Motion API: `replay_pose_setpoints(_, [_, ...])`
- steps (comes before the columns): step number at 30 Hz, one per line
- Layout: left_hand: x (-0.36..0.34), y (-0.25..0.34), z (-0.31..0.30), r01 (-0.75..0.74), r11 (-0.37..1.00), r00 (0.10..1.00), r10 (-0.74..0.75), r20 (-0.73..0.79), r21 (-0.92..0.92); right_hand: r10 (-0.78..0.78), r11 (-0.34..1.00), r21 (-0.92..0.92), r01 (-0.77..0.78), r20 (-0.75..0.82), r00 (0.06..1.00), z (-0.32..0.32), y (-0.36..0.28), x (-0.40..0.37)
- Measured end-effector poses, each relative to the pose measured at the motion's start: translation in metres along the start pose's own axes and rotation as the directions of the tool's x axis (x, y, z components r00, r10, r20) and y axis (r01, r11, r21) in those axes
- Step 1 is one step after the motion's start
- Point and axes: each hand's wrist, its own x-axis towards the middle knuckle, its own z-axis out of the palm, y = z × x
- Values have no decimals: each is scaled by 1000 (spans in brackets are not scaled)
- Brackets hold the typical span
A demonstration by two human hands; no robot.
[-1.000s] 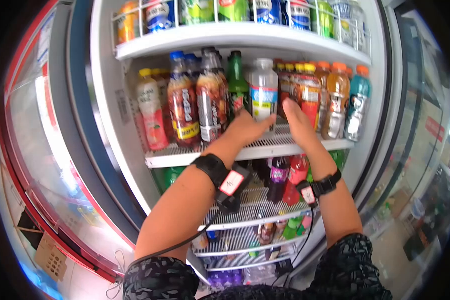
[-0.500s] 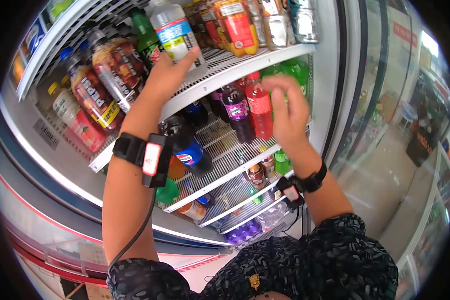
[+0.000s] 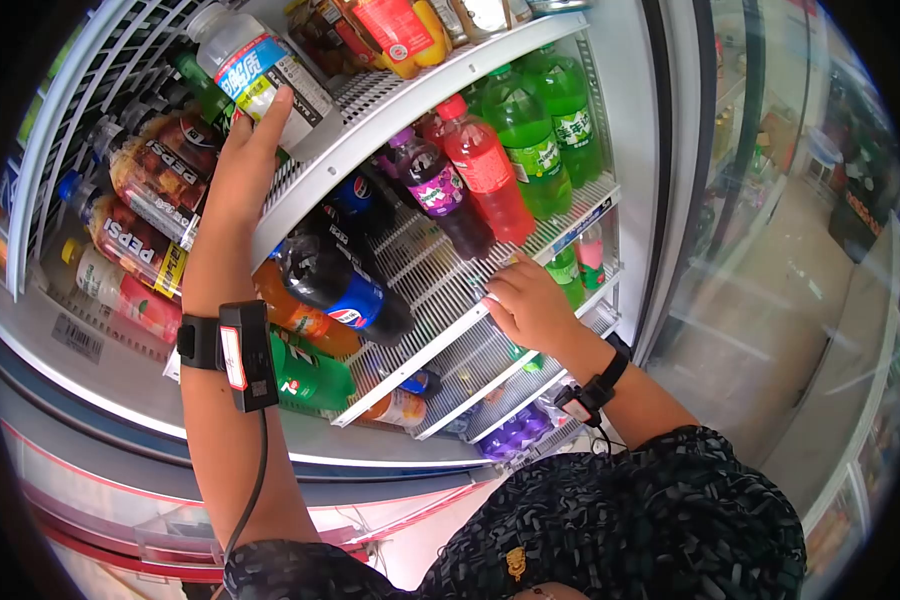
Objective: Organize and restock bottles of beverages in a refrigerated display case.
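On the upper rack, my left hand (image 3: 250, 155) is wrapped round the lower part of a clear bottle (image 3: 260, 75) with a blue, white and green label. My right hand (image 3: 532, 305) rests at the front edge of the middle shelf (image 3: 450, 335), its fingers bent over the edge with no bottle in them. Just above it stand a dark bottle with a purple label (image 3: 437, 190) and a red bottle (image 3: 485, 170). A large dark cola bottle (image 3: 345, 290) with a blue label is to the left of my right hand.
Green bottles (image 3: 535, 145) stand at the right of the middle shelf. Pepsi bottles (image 3: 130, 240) line the upper rack's left side. A green 7up bottle (image 3: 310, 372) sits lower left. The glass door (image 3: 750, 250) is on the right.
My right hand has come down from beside the red bottle to the shelf edge. My left hand and the clear bottle now appear further left in view.
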Motion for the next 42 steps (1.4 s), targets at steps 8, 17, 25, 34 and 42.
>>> replay_pose_setpoints(8, [6, -8, -3, -70, 995, 995, 75, -71, 66, -61, 998, -10, 60, -96, 993, 9, 6, -5])
replay_pose_setpoints(17, [-1, -2, 2, -92, 986, 976, 117, -183, 137, -94, 995, 11, 96, -147, 985, 9, 8, -5])
replay_pose_setpoints(25, [6, -8, -5, -65, 993, 994, 73, -79, 99, -116, 993, 2, 118, -161, 980, 6, 6, -4])
replay_pose_setpoints(34, [1, -5, 0, -49, 997, 993, 54, -106, 55, -119, 993, -6, 120, -165, 979, 7, 7, -5])
replay_pose_setpoints(42, [4, -8, -2, -66, 996, 992, 72, -100, 67, -124, 992, 1, 126, -146, 981, 5, 8, -4])
